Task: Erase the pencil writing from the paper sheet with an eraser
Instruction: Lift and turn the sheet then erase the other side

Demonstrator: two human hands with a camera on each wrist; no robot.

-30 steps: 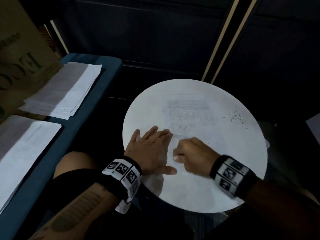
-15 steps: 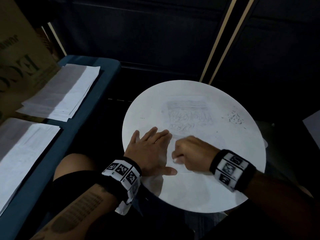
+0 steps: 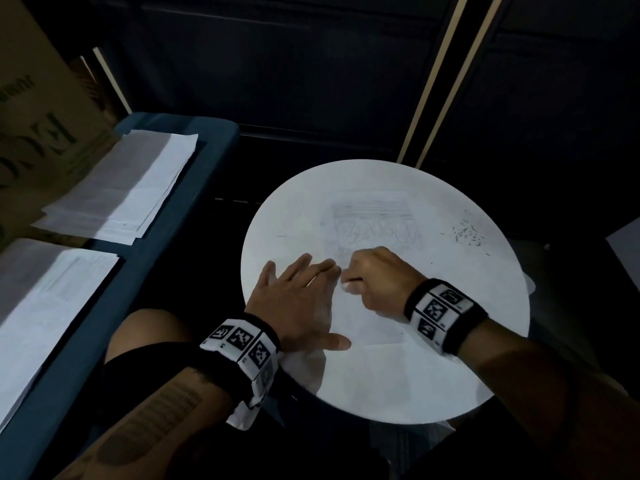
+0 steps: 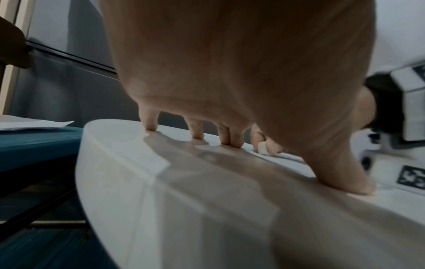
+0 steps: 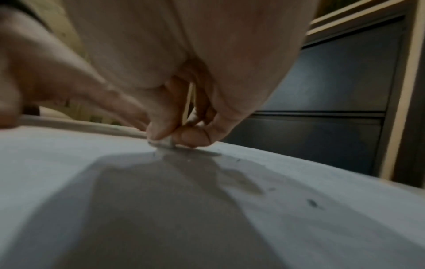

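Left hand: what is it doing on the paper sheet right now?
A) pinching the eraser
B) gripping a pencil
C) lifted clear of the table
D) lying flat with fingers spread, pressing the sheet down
D: the left hand lies flat, fingers spread, pressing the paper sheet to the round table, while the right hand pinches the eraser.

Round white table (image 3: 415, 393), paper sheet (image 3: 374, 327), crumbs (image 3: 465, 233)

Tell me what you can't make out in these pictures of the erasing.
- Writing: head view, too faint and small to read.
- Eraser: right wrist view, mostly hidden by the right hand pinching it; shape unclear.
- Paper edges: head view, white on white table, partly under the left hand.
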